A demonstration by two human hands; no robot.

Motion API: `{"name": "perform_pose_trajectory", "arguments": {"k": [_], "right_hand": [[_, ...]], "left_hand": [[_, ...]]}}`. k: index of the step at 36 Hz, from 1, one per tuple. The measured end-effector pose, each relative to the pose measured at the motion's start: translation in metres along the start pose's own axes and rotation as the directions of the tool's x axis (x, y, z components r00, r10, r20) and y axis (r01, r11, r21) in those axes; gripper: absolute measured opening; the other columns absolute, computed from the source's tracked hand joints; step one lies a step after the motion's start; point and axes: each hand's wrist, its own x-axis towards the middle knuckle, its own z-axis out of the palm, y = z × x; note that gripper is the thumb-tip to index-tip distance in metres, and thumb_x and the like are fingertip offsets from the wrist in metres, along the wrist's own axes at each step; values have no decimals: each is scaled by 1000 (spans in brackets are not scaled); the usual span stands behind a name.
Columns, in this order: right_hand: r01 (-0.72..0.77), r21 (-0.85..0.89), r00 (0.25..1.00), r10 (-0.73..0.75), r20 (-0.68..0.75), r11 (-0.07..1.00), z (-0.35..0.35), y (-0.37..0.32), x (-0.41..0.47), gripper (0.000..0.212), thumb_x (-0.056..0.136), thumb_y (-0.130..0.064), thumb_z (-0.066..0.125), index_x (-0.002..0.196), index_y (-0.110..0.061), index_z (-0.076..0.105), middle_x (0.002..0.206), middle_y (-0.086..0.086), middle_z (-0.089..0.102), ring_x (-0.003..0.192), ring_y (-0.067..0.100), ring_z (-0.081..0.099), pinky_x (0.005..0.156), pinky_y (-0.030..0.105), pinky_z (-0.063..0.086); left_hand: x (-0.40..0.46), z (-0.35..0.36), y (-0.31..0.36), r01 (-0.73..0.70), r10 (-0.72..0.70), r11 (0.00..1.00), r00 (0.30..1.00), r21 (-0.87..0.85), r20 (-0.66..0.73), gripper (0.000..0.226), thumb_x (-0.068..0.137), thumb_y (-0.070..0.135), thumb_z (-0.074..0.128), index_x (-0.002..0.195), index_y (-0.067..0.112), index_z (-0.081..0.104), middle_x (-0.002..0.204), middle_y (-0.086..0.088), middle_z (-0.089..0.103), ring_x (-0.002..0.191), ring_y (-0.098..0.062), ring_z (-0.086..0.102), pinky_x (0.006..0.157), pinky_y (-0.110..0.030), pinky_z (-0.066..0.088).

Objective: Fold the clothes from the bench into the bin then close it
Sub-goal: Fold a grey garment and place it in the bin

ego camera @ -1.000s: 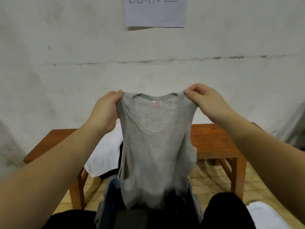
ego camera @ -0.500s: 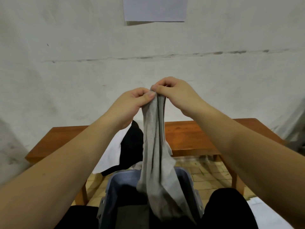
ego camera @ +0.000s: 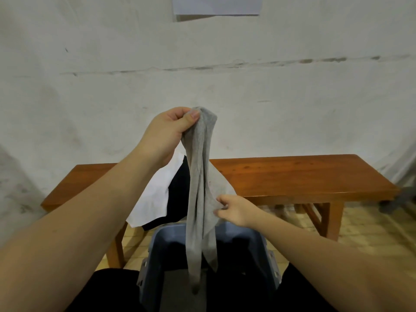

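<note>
Hanging over open blue bin (ego camera: 155,242), grey top (ego camera: 200,176) gripped by left hand (ego camera: 166,134), right hand (ego camera: 234,210) pinching mid-cloth

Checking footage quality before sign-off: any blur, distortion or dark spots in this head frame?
Head view: wide-angle bend shows in the bench edge and forearms; the gray top and both hands, left and right, look fairly sharp; the bin interior is dark and unreadable; light is soft, no glare.
</note>
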Motion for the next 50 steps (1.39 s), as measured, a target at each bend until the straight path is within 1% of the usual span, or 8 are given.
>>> {"name": "perform_pose_trajectory", "arguments": {"k": [10,17,22,25,32,38,45,50], "right_hand": [[14,287,955,73,-288,958,-33,16,-13,19,97,-42,55,99,-28,68,98,-7,71,95,14,66,91,37,53],[231,812,968,-42,-248,537,-64,-14,-21,29,96,-23,59,124,-15,64,121,3,70,113,21,66,97,38,51],[190,704,981,-167,-102,684,-57,-40,-7,39,84,-30,72,122,-24,68,137,-11,60,128,13,55,111,40,40],[155,617,983,-184,-16,772,-45,-46,-5,20,91,-24,67,111,-24,72,120,-7,69,116,16,63,108,44,44],[135,789,985,-164,-44,600,-29,-42,-14,12,87,-22,66,96,-19,73,102,8,71,96,23,67,87,37,52],[155,929,987,-24,-156,336,-23,-39,-18,23,95,-14,57,116,-6,64,111,14,71,103,28,67,90,40,54],[288,944,944,118,-308,160,-22,-45,-17,12,96,-10,56,103,-8,66,108,15,71,105,30,67,97,44,53],[316,940,933,139,-333,129,-12,-53,-16,13,98,-11,55,103,-8,67,107,14,73,102,26,70,87,38,56]], "left_hand": [[-1,-33,-5,-4,14,997,990,76,-139,18,97,24,60,83,19,69,70,10,66,65,-2,57,66,-17,48],[-1,-41,-4,-48,66,997,948,63,-311,17,94,31,64,78,30,72,74,13,71,69,-3,64,65,-24,52],[4,-11,3,-33,7,994,968,-102,-250,13,93,23,66,86,16,73,80,0,73,76,-10,67,71,-23,53],[7,4,-1,15,-52,984,978,-177,-204,13,94,23,66,88,13,73,79,0,73,74,-12,67,70,-24,52],[10,2,-46,154,-205,941,968,-301,-146,37,101,26,55,119,-5,60,71,1,64,60,-7,60,61,-22,48],[-25,8,-86,328,-366,864,930,-382,-27,62,98,44,55,150,23,29,126,0,54,116,-23,60,103,-40,48],[-102,25,-130,335,-362,923,922,-189,-136,38,87,49,59,118,30,47,122,3,56,107,-10,59,97,-26,50],[-140,44,-150,300,-302,952,952,-54,-40,68,76,36,82,127,33,37,122,17,50,102,16,55,79,-5,45]]}}
